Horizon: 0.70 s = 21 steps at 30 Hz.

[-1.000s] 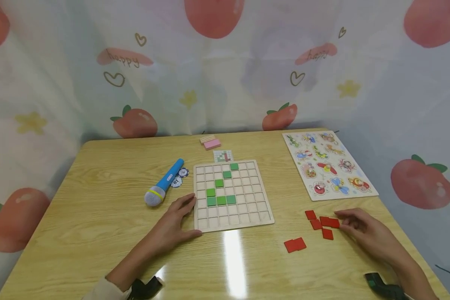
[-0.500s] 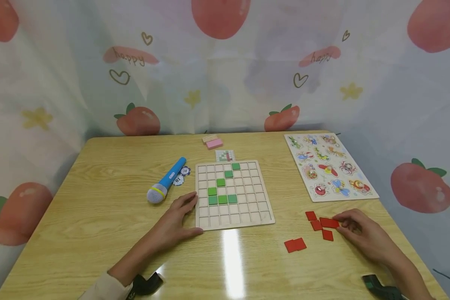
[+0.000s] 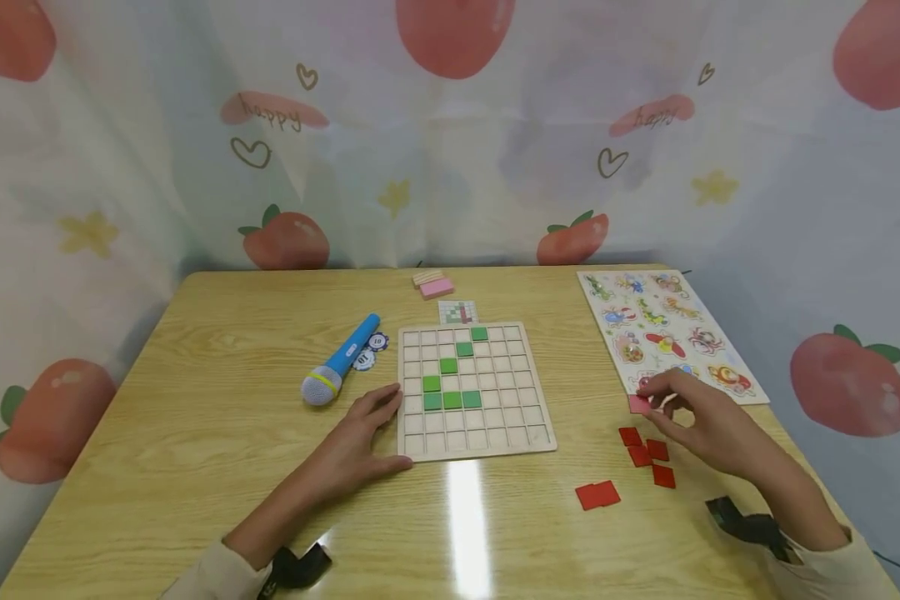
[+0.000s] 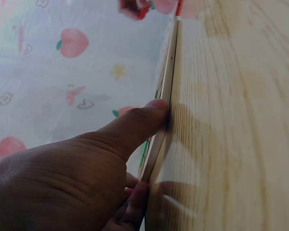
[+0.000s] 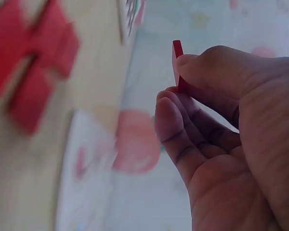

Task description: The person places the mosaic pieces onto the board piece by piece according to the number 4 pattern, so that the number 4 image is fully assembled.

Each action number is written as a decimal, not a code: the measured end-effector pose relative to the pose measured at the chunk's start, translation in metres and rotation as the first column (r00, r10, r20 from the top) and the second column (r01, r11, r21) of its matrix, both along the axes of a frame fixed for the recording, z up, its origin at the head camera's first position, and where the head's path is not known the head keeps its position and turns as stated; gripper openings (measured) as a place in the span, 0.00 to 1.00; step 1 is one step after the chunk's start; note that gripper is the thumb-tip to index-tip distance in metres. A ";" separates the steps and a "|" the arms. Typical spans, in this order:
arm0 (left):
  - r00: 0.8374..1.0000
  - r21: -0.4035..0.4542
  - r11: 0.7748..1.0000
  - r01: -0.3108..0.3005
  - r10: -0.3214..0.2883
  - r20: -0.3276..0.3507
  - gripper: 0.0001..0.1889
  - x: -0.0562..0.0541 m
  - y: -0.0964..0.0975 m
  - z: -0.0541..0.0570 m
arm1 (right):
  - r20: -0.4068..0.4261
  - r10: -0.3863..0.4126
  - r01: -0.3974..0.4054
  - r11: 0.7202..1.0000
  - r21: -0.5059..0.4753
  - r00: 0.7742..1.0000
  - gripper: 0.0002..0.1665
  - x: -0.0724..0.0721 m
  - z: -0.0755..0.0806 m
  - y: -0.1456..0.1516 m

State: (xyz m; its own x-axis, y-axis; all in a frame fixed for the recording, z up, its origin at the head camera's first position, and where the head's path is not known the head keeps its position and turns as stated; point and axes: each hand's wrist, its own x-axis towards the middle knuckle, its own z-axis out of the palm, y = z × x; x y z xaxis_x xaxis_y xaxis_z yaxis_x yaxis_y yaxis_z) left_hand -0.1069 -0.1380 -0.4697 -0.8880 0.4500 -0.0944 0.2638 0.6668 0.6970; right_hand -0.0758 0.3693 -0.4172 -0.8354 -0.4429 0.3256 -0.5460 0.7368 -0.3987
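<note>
My left hand (image 3: 360, 433) rests at the near left corner of a wooden grid board (image 3: 510, 417). Its thumb touches the front edge and its fingers lie along the left side; the left wrist view has the thumb (image 4: 135, 122) straight against the board's rim. Several green square tiles (image 3: 452, 400) sit in the grid's cells. Above the table, my right hand (image 3: 708, 421) pinches a red square tile (image 3: 637, 405) between thumb and fingertips. Seen edge-on in the right wrist view, the tile (image 5: 177, 62) sticks out past the thumb. Several red tiles (image 3: 640, 456) lie loose nearby.
Two more red tiles (image 3: 598, 495) lie farther left. An animal picture board (image 3: 663, 329) is at the right. Behind the grid are a small pattern card (image 3: 457, 312) and a pink block (image 3: 437, 288). A blue toy microphone (image 3: 348, 350) lies left, beside two round chips (image 3: 364, 359).
My right hand has picked up a red tile from the right-hand group, moving up and left with it. The left hand keeps its place at the board while the whole view shifts slightly.
</note>
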 end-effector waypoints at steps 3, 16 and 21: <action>1.000 -0.002 1.000 0.000 0.000 0.001 0.55 0.000 0.000 0.000 | 0.017 0.071 -0.072 0.997 0.030 0.997 0.28 -0.026 0.014 -0.025; 1.000 -0.014 1.000 -0.007 0.007 0.001 0.55 -0.001 0.001 -0.001 | 0.216 0.158 -0.194 0.969 0.156 0.964 0.09 -0.122 0.018 -0.135; 1.000 -0.007 1.000 -0.012 0.012 0.005 0.54 -0.001 0.001 -0.001 | 0.262 0.159 -0.210 0.961 0.181 0.952 0.06 -0.152 0.002 -0.162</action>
